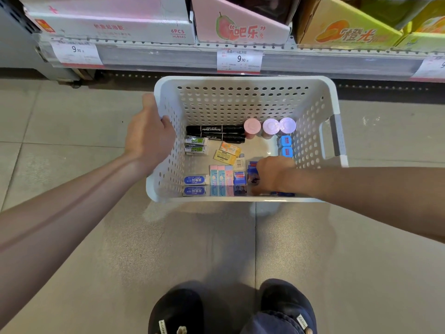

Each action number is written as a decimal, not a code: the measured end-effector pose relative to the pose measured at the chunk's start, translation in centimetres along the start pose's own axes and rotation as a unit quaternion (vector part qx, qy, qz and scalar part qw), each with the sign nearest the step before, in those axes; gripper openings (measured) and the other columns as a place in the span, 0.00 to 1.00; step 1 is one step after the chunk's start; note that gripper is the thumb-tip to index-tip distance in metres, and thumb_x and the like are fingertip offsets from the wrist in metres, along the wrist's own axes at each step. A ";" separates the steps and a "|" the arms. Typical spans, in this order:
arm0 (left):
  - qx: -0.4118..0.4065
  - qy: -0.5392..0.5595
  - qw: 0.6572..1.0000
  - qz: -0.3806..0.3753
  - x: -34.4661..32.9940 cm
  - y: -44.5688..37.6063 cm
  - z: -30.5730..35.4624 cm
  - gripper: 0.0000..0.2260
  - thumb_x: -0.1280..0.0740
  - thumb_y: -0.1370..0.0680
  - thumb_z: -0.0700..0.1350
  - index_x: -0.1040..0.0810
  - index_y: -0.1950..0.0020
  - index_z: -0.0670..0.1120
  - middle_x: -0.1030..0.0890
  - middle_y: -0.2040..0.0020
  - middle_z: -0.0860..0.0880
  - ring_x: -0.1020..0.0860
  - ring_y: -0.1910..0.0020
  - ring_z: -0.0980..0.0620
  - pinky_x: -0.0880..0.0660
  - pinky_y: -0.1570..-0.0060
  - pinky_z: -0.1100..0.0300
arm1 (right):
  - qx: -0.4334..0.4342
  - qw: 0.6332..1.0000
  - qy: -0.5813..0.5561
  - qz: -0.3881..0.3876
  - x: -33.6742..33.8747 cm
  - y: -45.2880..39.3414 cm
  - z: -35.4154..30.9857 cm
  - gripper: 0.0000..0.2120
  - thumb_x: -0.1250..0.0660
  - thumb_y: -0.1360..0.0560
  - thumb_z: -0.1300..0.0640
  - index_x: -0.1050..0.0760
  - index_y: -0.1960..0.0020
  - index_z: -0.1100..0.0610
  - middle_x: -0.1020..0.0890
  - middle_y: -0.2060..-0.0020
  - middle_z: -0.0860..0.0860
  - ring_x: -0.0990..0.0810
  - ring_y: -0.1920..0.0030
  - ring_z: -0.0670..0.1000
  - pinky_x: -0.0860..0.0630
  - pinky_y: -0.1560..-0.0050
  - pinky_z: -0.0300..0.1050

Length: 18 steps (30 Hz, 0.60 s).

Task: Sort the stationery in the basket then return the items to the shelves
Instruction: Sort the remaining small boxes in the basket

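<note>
down at the near right corner of the white basket [243, 92], right hand [273, 175] curled over small blue eraser packs [252, 168]; light, rigid, slick-wrapped, best pinched by the edges. left hand [149, 138] gripping the basket's left rim.

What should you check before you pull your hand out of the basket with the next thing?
1. Basket held steady: ok. The left hand grips the left rim of the basket.
2. Right hand on an item: cannot tell. It covers the blue packs in the near right corner, and its fingers are hidden.
3. Like things grouped: ok. The black markers lie together, and the round-capped bottles stand in a row.
4. Way up clear: ok. Nothing lies over the right hand.
5. Right shelf spot for the item: cannot tell. The price tags are too small to read fully.
</note>
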<state>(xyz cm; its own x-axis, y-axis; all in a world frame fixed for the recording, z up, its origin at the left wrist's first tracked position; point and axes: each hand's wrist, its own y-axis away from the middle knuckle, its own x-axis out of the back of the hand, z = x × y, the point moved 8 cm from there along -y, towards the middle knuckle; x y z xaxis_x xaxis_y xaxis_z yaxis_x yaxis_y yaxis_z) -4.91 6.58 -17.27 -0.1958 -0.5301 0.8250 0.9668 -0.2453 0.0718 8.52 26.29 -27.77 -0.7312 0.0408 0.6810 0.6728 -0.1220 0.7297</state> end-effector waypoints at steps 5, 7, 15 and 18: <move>-0.002 0.009 1.000 -0.007 0.0 0.1 0.1 0.08 0.45 0.19 0.38 0.38 0.42 0.36 0.31 0.70 0.44 0.27 0.72 0.40 0.26 0.72 0.43 | -0.011 1.000 -0.006 -0.026 -0.7 -0.4 0.3 0.15 0.33 0.28 0.48 0.27 0.48 0.58 0.25 0.61 0.50 0.23 0.57 0.51 0.23 0.57 0.44; 0.000 0.012 1.000 -0.008 0.0 0.0 0.0 0.07 0.45 0.19 0.38 0.38 0.42 0.37 0.32 0.71 0.44 0.27 0.71 0.40 0.28 0.72 0.45 | -0.012 0.999 -0.017 -0.039 -1.0 -0.5 0.4 0.14 0.34 0.28 0.49 0.29 0.51 0.57 0.26 0.64 0.50 0.23 0.57 0.51 0.23 0.56 0.45; 0.004 0.020 1.000 -0.010 -0.1 0.0 -0.1 0.08 0.45 0.19 0.38 0.38 0.42 0.37 0.33 0.71 0.46 0.29 0.72 0.43 0.31 0.72 0.51 | 0.012 0.996 0.015 -0.091 -1.4 -0.8 0.6 0.08 0.37 0.24 0.56 0.31 0.58 0.60 0.30 0.67 0.51 0.26 0.58 0.51 0.27 0.59 0.43; 0.005 0.022 1.000 -0.012 -0.1 -0.1 -0.1 0.07 0.45 0.19 0.38 0.38 0.42 0.37 0.32 0.70 0.46 0.29 0.72 0.43 0.29 0.72 0.49 | 0.042 0.988 0.031 -0.147 -1.1 -0.6 0.8 0.10 0.38 0.22 0.58 0.28 0.59 0.63 0.28 0.65 0.51 0.26 0.59 0.50 0.30 0.54 0.41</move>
<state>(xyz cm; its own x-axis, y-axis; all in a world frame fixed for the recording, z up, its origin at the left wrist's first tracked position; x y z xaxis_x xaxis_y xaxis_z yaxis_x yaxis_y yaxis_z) -4.95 6.59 -17.44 -0.2255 -0.5592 0.7978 0.9633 -0.2504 0.0968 9.03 27.11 -28.87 -0.8998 0.0016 0.4363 0.4361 -0.0301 0.8994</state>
